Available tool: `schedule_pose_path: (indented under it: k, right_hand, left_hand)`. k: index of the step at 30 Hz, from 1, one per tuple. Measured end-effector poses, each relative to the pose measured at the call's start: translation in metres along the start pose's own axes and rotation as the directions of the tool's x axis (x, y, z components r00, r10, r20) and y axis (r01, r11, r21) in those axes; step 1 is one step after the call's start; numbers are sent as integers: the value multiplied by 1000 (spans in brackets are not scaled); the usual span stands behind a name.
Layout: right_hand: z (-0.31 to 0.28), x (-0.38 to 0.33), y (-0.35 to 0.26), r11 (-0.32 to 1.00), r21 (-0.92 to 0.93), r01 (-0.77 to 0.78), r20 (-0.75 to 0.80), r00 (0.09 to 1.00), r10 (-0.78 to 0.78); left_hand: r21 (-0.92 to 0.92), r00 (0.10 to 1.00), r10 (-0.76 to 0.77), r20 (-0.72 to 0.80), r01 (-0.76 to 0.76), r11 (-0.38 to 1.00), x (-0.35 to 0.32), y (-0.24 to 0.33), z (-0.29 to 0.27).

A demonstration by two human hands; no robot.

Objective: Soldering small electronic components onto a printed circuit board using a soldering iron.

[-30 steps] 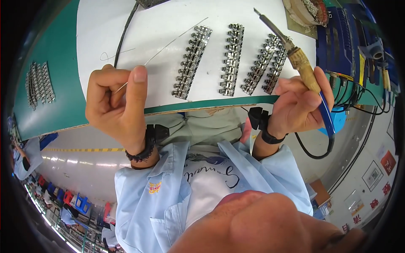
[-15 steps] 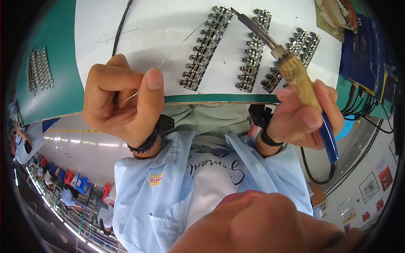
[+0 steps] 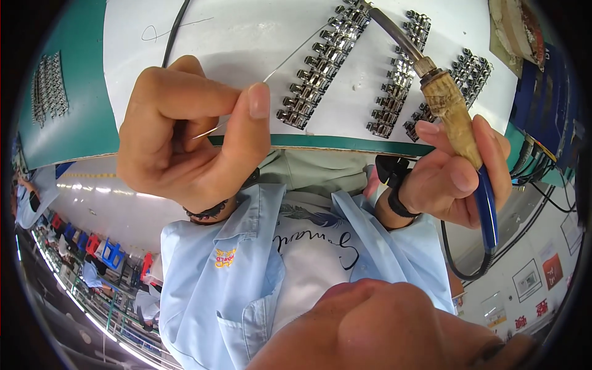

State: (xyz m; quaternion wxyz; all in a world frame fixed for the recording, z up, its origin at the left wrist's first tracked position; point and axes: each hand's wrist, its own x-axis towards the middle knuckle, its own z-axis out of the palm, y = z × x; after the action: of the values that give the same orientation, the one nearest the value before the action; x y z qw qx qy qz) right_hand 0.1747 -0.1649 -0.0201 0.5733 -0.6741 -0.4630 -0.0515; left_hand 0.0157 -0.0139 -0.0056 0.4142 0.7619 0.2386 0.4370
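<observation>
My left hand [image 3: 191,129] is closed, pinching a thin solder wire [image 3: 296,51] between thumb and forefinger. The wire slants up to the far part of a row of small shiny metal parts [image 3: 317,74]. My right hand [image 3: 459,182] is wrapped round the handle of a soldering iron [image 3: 449,105] with a worn tan grip and a blue end. Its tip reaches the far end of that same row, near the picture's top edge; whether it touches a part I cannot tell. Two more groups of these parts, a middle row [image 3: 394,86] and a right cluster [image 3: 472,74], lie beneath and beside the iron.
A white sheet [image 3: 240,37] covers much of the green bench top [image 3: 80,92]. More metal strips [image 3: 49,89] lie far left. A black cable [image 3: 176,34] crosses the sheet near a loose wire [image 3: 151,32]. At right stands a blue box [image 3: 555,92] with cables below.
The rows and bench have shifted rightward and slightly up in the picture. Both hands shift rightward too, the left one also upward. The solder wire and the iron stay held.
</observation>
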Motion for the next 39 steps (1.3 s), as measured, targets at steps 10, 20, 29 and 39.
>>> schedule_pose_path:
  k: [10,20,29,39]
  right_hand:
    - [-16,2,2,998,49,-48,81,996,44]
    - [-23,6,3,990,99,-96,150,985,81]
    - [-21,5,-1,982,131,-135,167,980,112]
    - [-5,5,1,995,-84,48,-80,995,-55]
  left_hand:
    - [-10,1000,-3,-10,3,1000,-1,3,8]
    - [4,1000,-17,14,17,1000,-1,4,14]
    - [35,998,-66,5,66,997,-1,7,12]
    - [2,998,-10,-59,10,1000,0,5,10]
